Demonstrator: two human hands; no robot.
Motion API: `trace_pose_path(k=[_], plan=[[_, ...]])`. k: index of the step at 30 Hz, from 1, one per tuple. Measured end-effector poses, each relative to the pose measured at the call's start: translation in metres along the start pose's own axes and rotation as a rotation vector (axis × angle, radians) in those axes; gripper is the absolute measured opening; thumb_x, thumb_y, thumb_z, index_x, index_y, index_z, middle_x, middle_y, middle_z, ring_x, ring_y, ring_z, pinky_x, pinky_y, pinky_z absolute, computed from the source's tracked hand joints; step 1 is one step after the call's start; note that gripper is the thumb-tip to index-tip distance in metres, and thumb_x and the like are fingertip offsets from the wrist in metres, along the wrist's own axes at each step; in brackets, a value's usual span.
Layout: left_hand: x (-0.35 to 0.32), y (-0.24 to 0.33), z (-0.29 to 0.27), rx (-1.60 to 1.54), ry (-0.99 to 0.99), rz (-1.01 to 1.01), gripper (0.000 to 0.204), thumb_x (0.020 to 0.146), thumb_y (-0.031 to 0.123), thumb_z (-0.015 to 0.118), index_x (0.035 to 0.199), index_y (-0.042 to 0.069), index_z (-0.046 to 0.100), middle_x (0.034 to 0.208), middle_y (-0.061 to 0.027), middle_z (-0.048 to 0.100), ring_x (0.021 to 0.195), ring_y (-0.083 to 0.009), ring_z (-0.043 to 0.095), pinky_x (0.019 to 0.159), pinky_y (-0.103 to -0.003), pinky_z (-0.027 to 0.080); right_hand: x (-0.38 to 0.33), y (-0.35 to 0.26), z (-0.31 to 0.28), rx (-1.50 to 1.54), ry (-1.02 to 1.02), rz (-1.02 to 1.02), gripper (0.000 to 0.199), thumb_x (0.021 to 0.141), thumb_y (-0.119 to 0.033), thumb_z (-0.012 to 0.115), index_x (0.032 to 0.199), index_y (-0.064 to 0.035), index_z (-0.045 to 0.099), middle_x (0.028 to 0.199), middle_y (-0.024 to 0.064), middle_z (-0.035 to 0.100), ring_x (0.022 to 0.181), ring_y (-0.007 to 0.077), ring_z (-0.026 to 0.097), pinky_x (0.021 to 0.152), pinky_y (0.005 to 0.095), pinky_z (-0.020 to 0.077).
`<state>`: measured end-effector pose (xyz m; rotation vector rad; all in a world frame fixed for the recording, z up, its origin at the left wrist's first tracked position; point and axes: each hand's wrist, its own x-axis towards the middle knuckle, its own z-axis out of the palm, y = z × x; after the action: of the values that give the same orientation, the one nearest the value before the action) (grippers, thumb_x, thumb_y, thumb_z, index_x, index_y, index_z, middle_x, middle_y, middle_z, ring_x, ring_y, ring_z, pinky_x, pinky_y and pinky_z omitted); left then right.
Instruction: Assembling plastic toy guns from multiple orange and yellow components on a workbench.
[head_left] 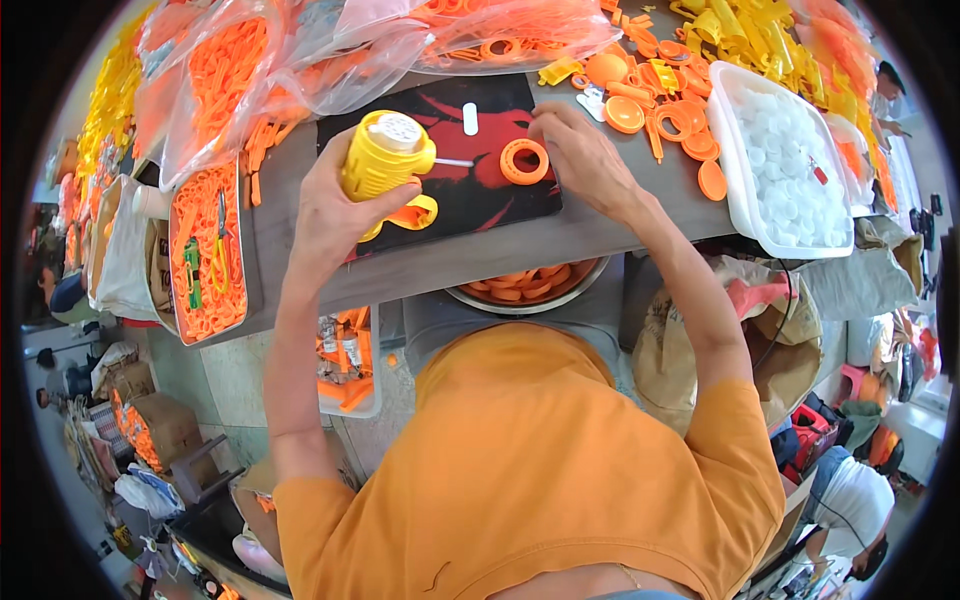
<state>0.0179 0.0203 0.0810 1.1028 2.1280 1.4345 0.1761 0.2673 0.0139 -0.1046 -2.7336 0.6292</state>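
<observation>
Near the far left of the mat, my left hand point(335, 195) is wrapped round a yellow plastic cylinder point(372, 170), a toy-like body with ribbed sides. A white disc with small holes point(396, 128) sits in its upper end, and a thin white rod point(455, 162) points right from its side. Below it shows a yellow cup-shaped part point(415, 212). My right hand point(588, 160) is curled at the right edge of an orange ring point(524, 162), fingers closed against it; the exact grip is partly hidden. A white oblong piece point(470, 119) lies on the dark red-and-black mat point(460, 215).
Orange caps and rings point(690, 120) lie in a heap at the right. Beyond them stands a white tub point(735, 190) of translucent discs. At the left, a tray point(243, 270) holds orange strips and scissors point(221, 240). Plastic bags point(330, 60) line the back. A metal bowl point(520, 308) sits below the table edge.
</observation>
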Motion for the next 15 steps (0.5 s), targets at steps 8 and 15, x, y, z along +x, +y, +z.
trace_pose_path(k=[8, 15], plan=[[0.009, 0.004, 0.021, 0.307, 0.031, 0.299, 0.06, 0.063, 0.022, 0.087, 0.112, 0.002, 0.058, 0.099, -0.0121, 0.064, 0.09, -0.0265, 0.065, 0.081, -0.034, 0.051, 0.01, -0.008, -0.007, 0.298, -0.01, 0.299, 0.048, 0.088, -0.03, 0.068, 0.126, -0.0026, 0.058, 0.114, 0.0114, 0.066, 0.106, 0.0198, 0.06, 0.089, 0.0307, 0.0483], [0.021, 0.009, 0.05, 0.28, -0.051, 0.29, 0.066, 0.065, 0.036, 0.084, 0.117, 0.002, 0.059, 0.095, -0.0143, 0.069, 0.085, -0.0296, 0.068, 0.076, -0.036, 0.053, 0.026, -0.041, -0.066, 0.635, -0.034, 0.143, 0.052, 0.091, -0.031, 0.066, 0.135, -0.0068, 0.054, 0.116, 0.0039, 0.065, 0.108, 0.0124, 0.056, 0.088, 0.0258, 0.0458]])
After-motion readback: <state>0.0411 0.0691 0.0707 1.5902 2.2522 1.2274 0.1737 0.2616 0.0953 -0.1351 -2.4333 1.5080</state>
